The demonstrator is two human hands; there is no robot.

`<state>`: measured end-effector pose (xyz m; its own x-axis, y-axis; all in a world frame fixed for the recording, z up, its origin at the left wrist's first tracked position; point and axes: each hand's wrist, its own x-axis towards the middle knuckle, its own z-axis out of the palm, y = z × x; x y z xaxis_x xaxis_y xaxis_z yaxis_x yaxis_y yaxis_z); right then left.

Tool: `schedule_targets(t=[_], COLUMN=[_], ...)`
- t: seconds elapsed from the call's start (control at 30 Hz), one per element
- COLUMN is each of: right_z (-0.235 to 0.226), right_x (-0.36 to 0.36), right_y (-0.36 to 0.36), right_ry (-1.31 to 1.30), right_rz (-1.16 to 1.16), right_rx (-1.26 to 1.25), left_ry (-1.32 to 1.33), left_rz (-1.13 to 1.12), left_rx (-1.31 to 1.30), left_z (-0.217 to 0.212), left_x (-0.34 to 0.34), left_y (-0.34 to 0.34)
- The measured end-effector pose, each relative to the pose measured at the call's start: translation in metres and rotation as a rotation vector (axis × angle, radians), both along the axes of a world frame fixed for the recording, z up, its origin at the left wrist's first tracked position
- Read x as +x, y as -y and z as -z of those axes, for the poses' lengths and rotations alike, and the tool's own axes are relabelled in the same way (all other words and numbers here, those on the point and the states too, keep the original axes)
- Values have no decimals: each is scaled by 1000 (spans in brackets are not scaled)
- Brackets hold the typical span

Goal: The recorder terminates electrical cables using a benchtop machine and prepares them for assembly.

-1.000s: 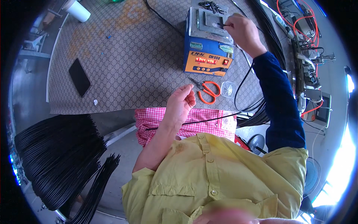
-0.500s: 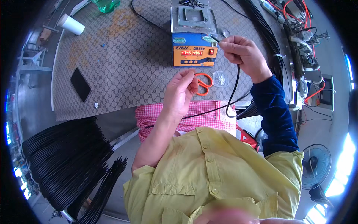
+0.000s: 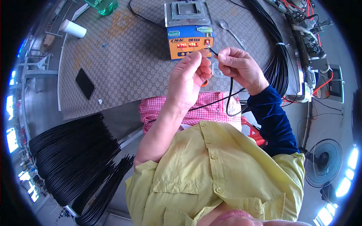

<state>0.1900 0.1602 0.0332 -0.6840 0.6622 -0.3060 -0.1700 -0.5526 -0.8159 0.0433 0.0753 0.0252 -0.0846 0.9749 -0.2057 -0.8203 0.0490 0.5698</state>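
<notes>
My right hand (image 3: 243,67) pinches a black cable (image 3: 230,90) just behind its end, which points left in front of the solder pot (image 3: 192,37). The cable hangs from that hand in a loop towards my lap. My left hand (image 3: 188,77) is raised beside it, thumb and fingers curled in close to the cable's end. Whatever those fingers may hold is hidden. The solder pot is a blue and orange box with a lit red display and a square metal well on top. Orange-handled scissors (image 3: 204,83) lie mostly hidden behind my left hand, beside a small clear dish (image 3: 217,70).
A spoon (image 3: 233,34) and a long bundle of black cables (image 3: 277,43) lie right of the pot. Farther left are a phone (image 3: 85,83), a white cup (image 3: 73,29) and a green bottle (image 3: 103,5). Many black cables (image 3: 71,154) hang below the table's left edge.
My right hand has brought the cable's end down and left, away from the pot's top. My left hand has risen to the right, and the two hands are now close together.
</notes>
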Motion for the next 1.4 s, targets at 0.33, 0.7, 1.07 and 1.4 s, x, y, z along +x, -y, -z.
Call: schedule_targets(t=[0.33,0.7,1.07,1.4], right_z=[8,7,15,12], right_x=[4,15,47,75], right_y=[21,34,37,48], right_ry=[-23,-5,-104,-176], right_rz=[70,130,147,216], right_rx=[-27,334,306,189], left_ry=[8,119,40,-174], left_rz=[10,97,182,501], left_rx=[-6,-17,-7,-423], left_z=[3,11,0,108], left_x=[9,15,36,36], left_y=[7,10,19,78])
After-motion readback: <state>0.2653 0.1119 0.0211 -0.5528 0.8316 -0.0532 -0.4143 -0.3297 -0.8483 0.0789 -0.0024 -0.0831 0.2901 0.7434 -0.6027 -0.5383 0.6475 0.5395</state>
